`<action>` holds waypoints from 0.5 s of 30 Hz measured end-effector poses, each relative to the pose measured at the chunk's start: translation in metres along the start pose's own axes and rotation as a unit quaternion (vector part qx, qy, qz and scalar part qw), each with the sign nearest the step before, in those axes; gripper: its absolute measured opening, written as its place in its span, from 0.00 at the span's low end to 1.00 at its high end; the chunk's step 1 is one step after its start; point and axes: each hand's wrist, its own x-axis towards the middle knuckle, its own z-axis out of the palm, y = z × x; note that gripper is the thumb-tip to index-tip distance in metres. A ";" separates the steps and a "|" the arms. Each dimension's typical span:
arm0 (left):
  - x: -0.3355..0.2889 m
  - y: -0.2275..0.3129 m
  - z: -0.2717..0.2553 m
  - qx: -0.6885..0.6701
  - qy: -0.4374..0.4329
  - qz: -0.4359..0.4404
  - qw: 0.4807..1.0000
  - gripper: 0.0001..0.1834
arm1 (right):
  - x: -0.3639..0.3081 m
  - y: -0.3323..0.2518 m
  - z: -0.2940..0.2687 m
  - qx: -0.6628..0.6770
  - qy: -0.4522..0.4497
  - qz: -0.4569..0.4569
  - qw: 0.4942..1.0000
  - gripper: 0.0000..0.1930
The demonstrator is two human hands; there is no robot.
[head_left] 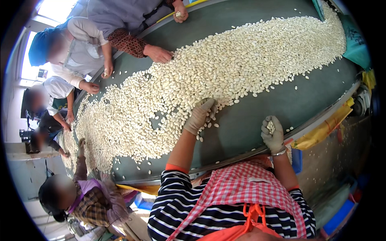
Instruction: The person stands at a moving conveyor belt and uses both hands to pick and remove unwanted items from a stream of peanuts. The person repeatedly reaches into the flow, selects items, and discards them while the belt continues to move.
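A long heap of white beans point(225, 64) lies along the dark green conveyor belt point(245, 120). My left hand point(199, 115), in a pale glove, reaches to the near edge of the heap. Its fingers are bent down among the beans, and whatever may be between them is hidden. Farther right, my right hand point(273, 135) is turned palm up above the belt's near edge, also gloved. Its fingers curl around several white beans point(270, 127) that show in the palm.
Co-workers stand along the far side; one's hand point(159, 54) touches the heap. Another person point(86, 197) works on my side at the left. A teal sack point(356, 44) sits at the right end. Yellow sheeting point(325, 126) hangs along the near rim, beside a blue container point(296, 160).
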 end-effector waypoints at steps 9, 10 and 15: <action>0.068 0.017 0.065 0.615 0.062 0.115 0.777 0.17 | -0.061 -0.054 -0.031 0.025 -0.090 -0.065 0.993 0.15; 0.067 0.024 0.074 0.647 0.045 0.113 0.753 0.16 | -0.078 -0.062 -0.051 -0.038 -0.055 -0.105 0.992 0.16; 0.088 -0.002 0.078 0.756 -0.001 0.106 0.646 0.17 | -0.148 -0.091 -0.161 -0.278 0.241 -0.139 0.919 0.18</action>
